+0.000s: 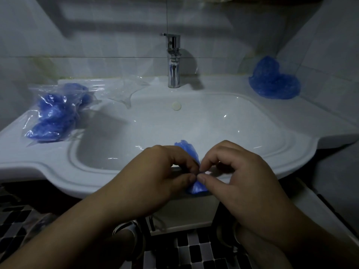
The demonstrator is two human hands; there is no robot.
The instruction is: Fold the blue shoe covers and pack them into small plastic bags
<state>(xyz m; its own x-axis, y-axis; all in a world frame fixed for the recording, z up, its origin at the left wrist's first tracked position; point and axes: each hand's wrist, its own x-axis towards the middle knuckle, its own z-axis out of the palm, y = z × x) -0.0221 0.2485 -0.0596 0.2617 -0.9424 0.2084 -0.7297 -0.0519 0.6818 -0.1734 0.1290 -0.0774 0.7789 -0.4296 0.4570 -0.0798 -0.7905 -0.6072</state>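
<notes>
- A blue shoe cover (186,150) is held in the air over the front edge of the white sink (213,121). It is bunched up thin in the middle. One end sticks up over the bowl of the sink and the other end hangs down below the front edge.
- The left hand (155,171) pinches the middle of the blue shoe cover between its thumb and bent fingers.
- The right hand (239,175) pinches the same spot with its thumb and first finger. Its other fingers are curled. The tips of the two hands touch each other there.
- A pile of loose shoe covers (274,82) sits on the back right corner of the sink, against the wall.
- Some filled plastic bags (56,113) lie on the left side of the sink. They are clear and have blue covers inside. How many bags there are is hard to tell.
- An empty clear bag (126,92) lies at the back of the sink, partly hanging over the bowl, between the filled plastic bags and the tap (173,61).
- The shiny tap stands at the middle of the back of the sink.
- A small round cap (176,105) is on the back wall of the bowl, just under the tap.
- The black and white floor tiles (194,249) are down below the front of the sink.
- A foot in a sandal (128,230) stands on the floor below the sink's front edge.
</notes>
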